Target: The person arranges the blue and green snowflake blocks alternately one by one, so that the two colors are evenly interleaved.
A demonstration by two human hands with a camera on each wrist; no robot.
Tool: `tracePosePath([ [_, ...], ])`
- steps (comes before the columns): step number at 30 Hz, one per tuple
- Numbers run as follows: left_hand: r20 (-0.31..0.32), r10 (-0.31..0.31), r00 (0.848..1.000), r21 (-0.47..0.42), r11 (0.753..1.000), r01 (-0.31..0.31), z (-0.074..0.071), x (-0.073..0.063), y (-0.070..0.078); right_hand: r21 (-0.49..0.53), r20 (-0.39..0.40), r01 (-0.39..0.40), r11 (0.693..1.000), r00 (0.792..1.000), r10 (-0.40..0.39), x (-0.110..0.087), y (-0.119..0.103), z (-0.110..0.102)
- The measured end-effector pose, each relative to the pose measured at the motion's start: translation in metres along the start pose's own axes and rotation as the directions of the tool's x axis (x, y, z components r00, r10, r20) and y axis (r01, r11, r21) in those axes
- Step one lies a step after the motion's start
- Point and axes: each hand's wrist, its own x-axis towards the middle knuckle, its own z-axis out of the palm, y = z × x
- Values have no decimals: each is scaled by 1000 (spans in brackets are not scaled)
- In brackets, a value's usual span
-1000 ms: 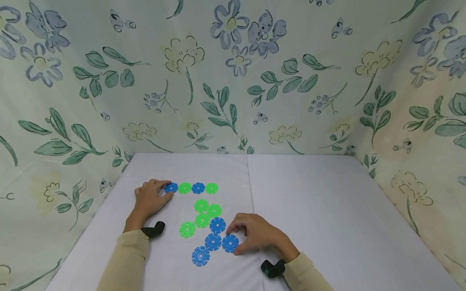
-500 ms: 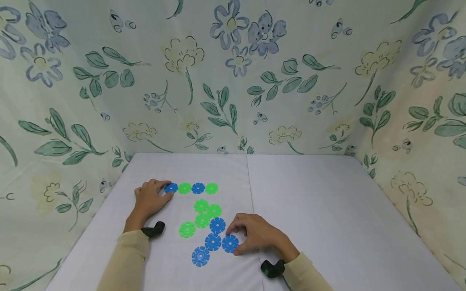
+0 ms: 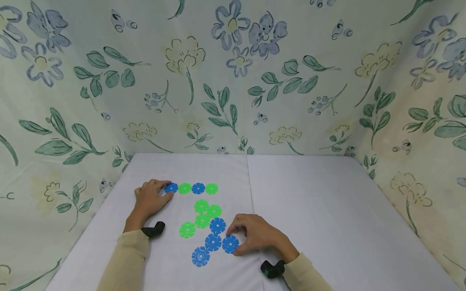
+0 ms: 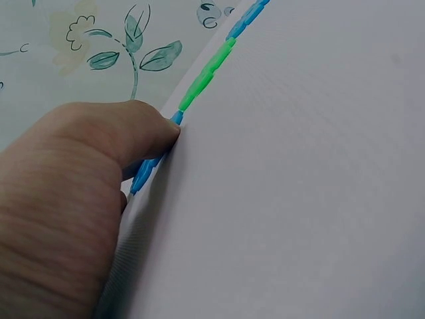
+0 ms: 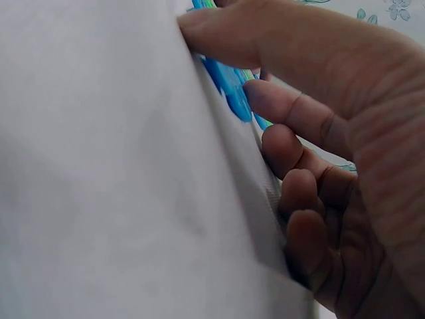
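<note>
1. Head view: the left hand [image 3: 149, 200] is pinching the left-end blue disc [image 3: 171, 188], its index finger reaching the far rim and its thumb the near one. The disc is lying at the start of a row on the white cloth [image 3: 327, 210], with a green disc [image 3: 184, 188], a second blue disc [image 3: 198, 188] and a second green disc [image 3: 211, 188] running rightward.

2. Head view: the right hand [image 3: 256, 232] is pinching the near-right blue disc [image 3: 230, 244] between index finger and thumb, the two spreading only about as wide as the disc. Loose blue discs [image 3: 213, 242] and loose green discs [image 3: 202, 220] are lying to its left.

3. Head view, handling: the discs are looking like thin notched plastic, so probably light, stiff, slightly slick and hardly fragile. Opposite sides of the rim are offering the best hold.

4. Left wrist view: the thumb is resting against the rim of the left-end blue disc; the other fingers are mostly hiding, so their pose is escaping judgement.

5. Right wrist view: the thumb is covering part of a blue edge, a fingertip is meeting it, and the lower fingers are curling loosely.
</note>
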Motion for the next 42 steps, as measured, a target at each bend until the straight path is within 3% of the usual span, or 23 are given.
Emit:
tracePosePath([
  [18,7,-6,1000,-2,1000,6,-1,0,0,-68,-1,10,998,1000,-11,1,0,1],
  [25,7,-1,1000,-8,1000,1,-2,0,1,-107,-16,54,993,998,-56,1,-1,3],
  [42,9,4,1000,-3,1000,-4,-2,-1,0,-18,-4,73,997,997,-73,0,0,0],
])
